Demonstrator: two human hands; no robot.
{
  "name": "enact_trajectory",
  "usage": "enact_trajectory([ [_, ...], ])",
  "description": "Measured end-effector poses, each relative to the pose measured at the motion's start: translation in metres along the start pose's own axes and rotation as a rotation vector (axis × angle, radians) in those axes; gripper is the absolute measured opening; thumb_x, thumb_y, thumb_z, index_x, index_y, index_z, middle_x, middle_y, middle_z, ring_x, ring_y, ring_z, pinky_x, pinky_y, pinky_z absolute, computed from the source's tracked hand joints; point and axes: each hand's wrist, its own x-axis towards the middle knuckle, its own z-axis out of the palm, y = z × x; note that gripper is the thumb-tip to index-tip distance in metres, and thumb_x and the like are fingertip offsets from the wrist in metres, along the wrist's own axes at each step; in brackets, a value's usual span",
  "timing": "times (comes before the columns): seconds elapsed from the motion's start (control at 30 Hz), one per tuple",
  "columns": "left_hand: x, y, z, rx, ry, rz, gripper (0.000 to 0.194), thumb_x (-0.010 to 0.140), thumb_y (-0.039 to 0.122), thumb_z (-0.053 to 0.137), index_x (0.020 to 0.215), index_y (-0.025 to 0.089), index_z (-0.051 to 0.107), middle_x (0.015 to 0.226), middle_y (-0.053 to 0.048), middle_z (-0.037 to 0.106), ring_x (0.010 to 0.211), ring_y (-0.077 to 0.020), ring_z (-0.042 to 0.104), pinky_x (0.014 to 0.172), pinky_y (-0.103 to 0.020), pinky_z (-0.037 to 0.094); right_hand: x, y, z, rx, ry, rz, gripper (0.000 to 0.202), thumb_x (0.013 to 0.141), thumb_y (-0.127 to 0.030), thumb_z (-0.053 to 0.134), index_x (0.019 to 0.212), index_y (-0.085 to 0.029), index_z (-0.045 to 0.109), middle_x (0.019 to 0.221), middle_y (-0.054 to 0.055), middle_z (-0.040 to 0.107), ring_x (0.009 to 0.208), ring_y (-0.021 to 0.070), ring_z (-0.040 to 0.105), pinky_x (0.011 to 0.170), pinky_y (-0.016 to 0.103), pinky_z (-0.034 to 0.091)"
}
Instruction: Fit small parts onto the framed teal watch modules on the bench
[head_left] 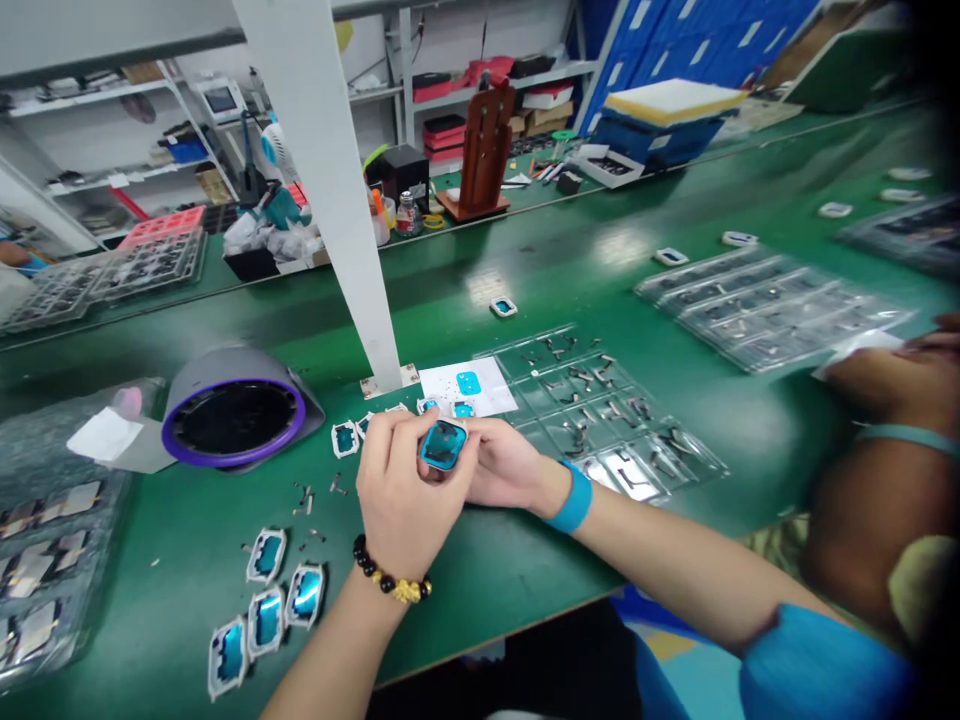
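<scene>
A small rounded-square watch case (443,446) with a shiny blue film face is held up over the green bench. The fingers and thumb of my left hand (405,490) are closed round it from the left. My right hand (504,462) grips its right side, its fingers partly hidden behind the case and my left hand. Just beyond my hands, more white-framed cases with blue film (345,438) lie in a row, beside a white paper (487,385) with a blue square piece. Several similar cases (266,618) lie at the front left, near small dark flex parts (304,498).
A clear tray (555,400) of small parts lies right of the paper. A white post (352,210) rises from the bench beyond my hands. A grey, purple-rimmed device (232,410) stands left. Another person's hand (892,380) is at the right, by another tray (772,305).
</scene>
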Motion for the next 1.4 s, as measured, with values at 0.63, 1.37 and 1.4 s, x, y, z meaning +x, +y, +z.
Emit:
enact_trajectory([
  [0.63,0.0007,0.0004,0.0025,0.042,-0.079,-0.085,0.03,0.081,0.03,0.081,0.103,0.018,0.064,0.098,-0.007,0.063,0.094,-0.0219,0.068,0.078,-0.033,0.059,0.0026,0.004,-0.0047,0.058,0.018,0.004,0.022,0.089,-0.034,0.049,0.095,-0.017,0.062,0.101,0.011,0.074,0.105,0.0227,0.07,0.1,0.039,0.055],
  [1.37,0.0012,-0.0001,0.0011,0.064,-0.059,-0.07,0.028,0.082,0.034,0.081,0.098,0.02,0.063,0.096,-0.006,0.062,0.094,-0.0226,0.067,0.08,-0.036,0.057,0.0031,0.0031,-0.0042,0.027,-0.039,-0.026,0.022,0.092,-0.036,0.05,0.093,-0.017,0.061,0.097,0.009,0.074,0.1,0.0215,0.071,0.093,0.035,0.057],
  [1.4,0.001,-0.0001,0.001,0.065,-0.058,-0.068,0.028,0.082,0.033,0.081,0.098,0.02,0.063,0.095,-0.006,0.062,0.094,-0.0225,0.067,0.08,-0.035,0.057,0.0029,0.0035,-0.0049,0.029,-0.04,-0.029,0.021,0.092,-0.036,0.051,0.094,-0.017,0.061,0.097,0.009,0.074,0.099,0.0212,0.071,0.093,0.034,0.057],
])
